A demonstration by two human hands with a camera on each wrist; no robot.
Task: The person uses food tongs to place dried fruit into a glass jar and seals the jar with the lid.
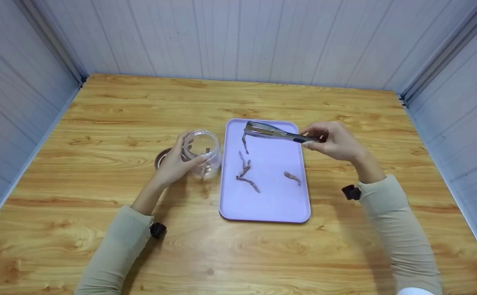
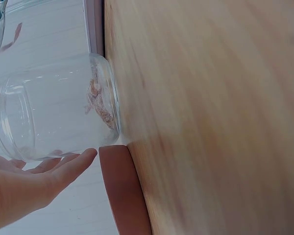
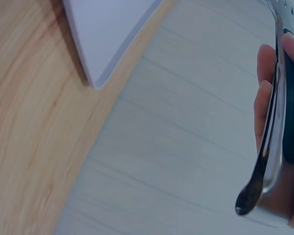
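Observation:
My left hand grips a clear, uncapped jar around its side, just left of the lilac tray. Through the glass, brown wrinkled pieces show at the jar's bottom. In my right hand is a pair of metal tongs with dark grips, squeezed nearly closed above the tray's far end. From the tongs' tips hangs one thin brown strip. Several similar strips lie on the tray's left half, and a single one on its right.
A reddish-brown lid rests on the wooden table beside the jar, partly behind my left hand in the head view. Pale panelled walls enclose the table at the back and both sides.

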